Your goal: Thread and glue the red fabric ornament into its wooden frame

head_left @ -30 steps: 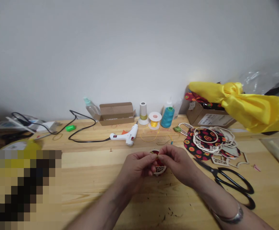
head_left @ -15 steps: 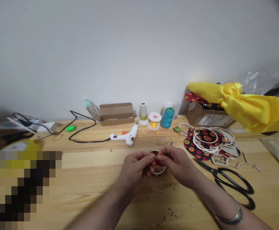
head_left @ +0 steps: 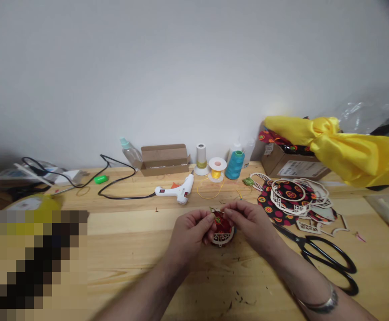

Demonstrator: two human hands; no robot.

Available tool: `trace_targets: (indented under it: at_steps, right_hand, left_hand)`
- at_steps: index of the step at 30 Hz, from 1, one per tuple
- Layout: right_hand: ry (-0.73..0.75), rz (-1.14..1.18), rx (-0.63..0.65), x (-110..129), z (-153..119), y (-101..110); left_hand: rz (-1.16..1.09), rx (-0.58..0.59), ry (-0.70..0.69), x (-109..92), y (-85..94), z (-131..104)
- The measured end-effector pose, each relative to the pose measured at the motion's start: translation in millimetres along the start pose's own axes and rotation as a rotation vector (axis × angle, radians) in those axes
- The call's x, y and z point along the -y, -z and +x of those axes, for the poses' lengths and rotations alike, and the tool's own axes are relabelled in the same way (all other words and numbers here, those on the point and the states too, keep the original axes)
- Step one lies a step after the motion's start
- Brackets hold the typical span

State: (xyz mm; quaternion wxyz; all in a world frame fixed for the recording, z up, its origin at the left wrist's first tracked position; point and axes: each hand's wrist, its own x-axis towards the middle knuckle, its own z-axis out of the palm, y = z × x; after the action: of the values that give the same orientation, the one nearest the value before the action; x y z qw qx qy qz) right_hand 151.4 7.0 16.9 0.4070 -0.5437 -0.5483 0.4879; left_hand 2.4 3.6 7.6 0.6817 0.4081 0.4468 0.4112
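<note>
Fingertips of left hand [head_left: 189, 232] and right hand [head_left: 248, 223] pinch something indistinct at 10 and 1 o'clock on the small, round, red-fabric ornament with pale fretwork [head_left: 226, 227]. Probably light, with brittle fretwork; best held by its rim.

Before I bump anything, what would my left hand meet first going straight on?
Your left hand would likely meet the round red ornament, beside its fingertips, then your right hand; depth is unclear.

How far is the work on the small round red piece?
Seems done: cream lattice trim lies across the red fabric disc's lower part. In hand: the left hand and right hand are at its upper edge. Perhaps remaining: the loose cream lattice frames on the right.
</note>
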Motion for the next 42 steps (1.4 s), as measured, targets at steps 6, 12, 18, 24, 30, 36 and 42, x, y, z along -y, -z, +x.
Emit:
trace_targets:
  at_steps: [6, 12, 18, 24, 30, 36, 42]
  right_hand:
    - [0.068, 0.03, 0.002, 2.8, -3.0, 0.1]
    - [0.439, -0.289, -0.088, 2.0, -11.7, -1.4]
    - [0.78, -0.645, -0.15, -2.4, -15.7, -8.7]
    - [1.044, -0.982, -0.068, -3.4, -17.6, -5.1]
    - [1.14, -1.107, -0.037, 1.3, -20.4, -3.2]
    - [0.919, -0.72, -0.04, 0.3, -18.7, -3.7]
    - [0.02, 0.105, 0.019, -0.8, -8.6, -7.1]
  left_hand:
    - [0.008, 0.007, 0.003, 0.1, -0.2, -0.7]
    - [0.067, -0.011, -0.022, 0.8, -1.0, -2.0]
    - [0.001, -0.013, 0.018, 2.1, -1.2, -2.0]
    - [-0.181, 0.041, 0.08, 2.0, 0.9, -0.4]
    - [-0.25, 0.002, 0.12, 0.0, -3.4, -1.7]
    - [-0.136, -0.068, 0.042, -0.6, -2.9, 0.4]
    - [0.042, -0.106, -0.014, -4.1, -3.4, -1.7]
